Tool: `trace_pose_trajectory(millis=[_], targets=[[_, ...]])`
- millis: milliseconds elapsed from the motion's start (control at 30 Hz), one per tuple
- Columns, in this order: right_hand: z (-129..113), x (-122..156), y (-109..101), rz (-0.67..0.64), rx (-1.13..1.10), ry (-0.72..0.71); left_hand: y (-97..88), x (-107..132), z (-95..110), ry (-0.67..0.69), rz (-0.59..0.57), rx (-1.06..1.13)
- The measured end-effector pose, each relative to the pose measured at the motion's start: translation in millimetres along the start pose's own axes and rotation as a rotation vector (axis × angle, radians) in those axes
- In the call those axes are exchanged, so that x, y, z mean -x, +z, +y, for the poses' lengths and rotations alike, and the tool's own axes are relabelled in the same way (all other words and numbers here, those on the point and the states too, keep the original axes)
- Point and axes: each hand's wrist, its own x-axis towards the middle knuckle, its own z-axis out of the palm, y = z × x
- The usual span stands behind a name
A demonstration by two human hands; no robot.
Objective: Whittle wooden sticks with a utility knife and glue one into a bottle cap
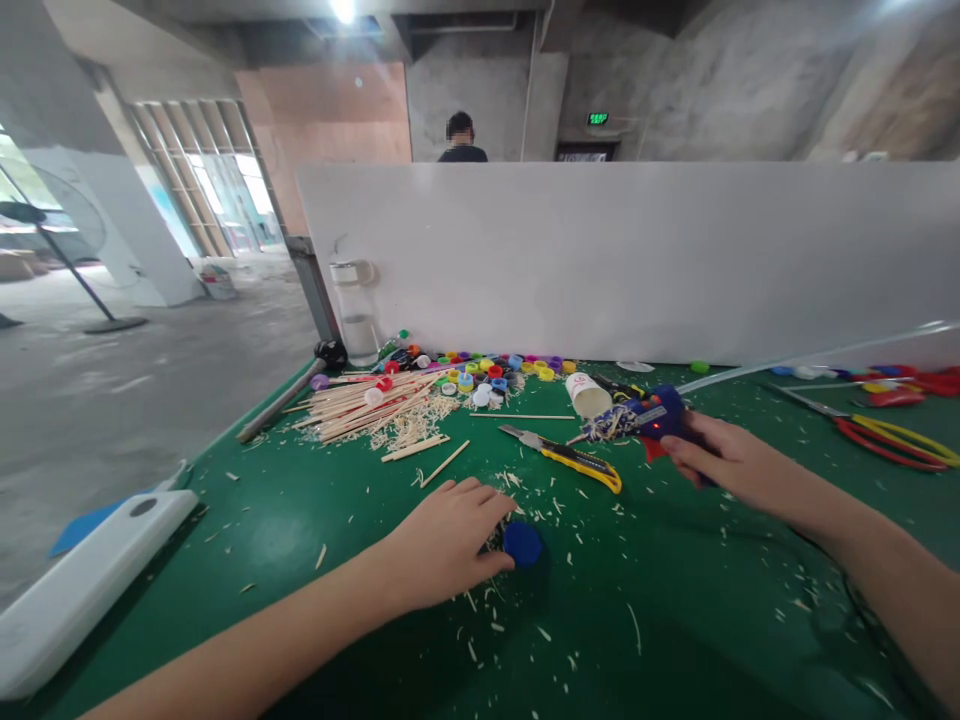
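My left hand (pixel 450 535) rests on the green table, fingers pinched round a blue bottle cap (pixel 522 544) that lies on the mat. My right hand (pixel 720 458) is closed on the grip of a blue glue gun (pixel 641 415), whose nozzle points left toward a white paper cup (pixel 587 394) lying on its side. A yellow utility knife (pixel 574 458) lies between my two hands, just beyond the cap.
A bundle of wooden sticks (pixel 367 405) and shavings lies at the back left, with several coloured bottle caps (pixel 487 372) along a white partition (pixel 637 255). Red and yellow scissors (pixel 892 440) lie at the right. A white device (pixel 82 585) sits at the left table edge. A person stands behind the partition.
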Motion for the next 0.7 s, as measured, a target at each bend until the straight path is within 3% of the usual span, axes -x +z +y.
trace_pose_trajectory(millis=[167, 333, 500, 700], targets=[[-28.4, 15.8, 37.7, 0.152, -0.006, -0.095, 12.7, 4.6, 6.7, -0.134, 0.044, 0.143], [-19.6, 18.8, 62.2, 0.275, -0.019, -0.08, 19.5, 2.3, 16.8, -0.145, 0.07, 0.172], [-5.6, 15.7, 55.5, 0.133, -0.019, -0.086, 18.4, 12.3, 6.4, -0.161, 0.166, 0.1], [-25.8, 22.6, 37.0, -0.062, 0.018, -0.185, 11.1, 17.6, -8.6, -0.191, 0.226, 0.064]])
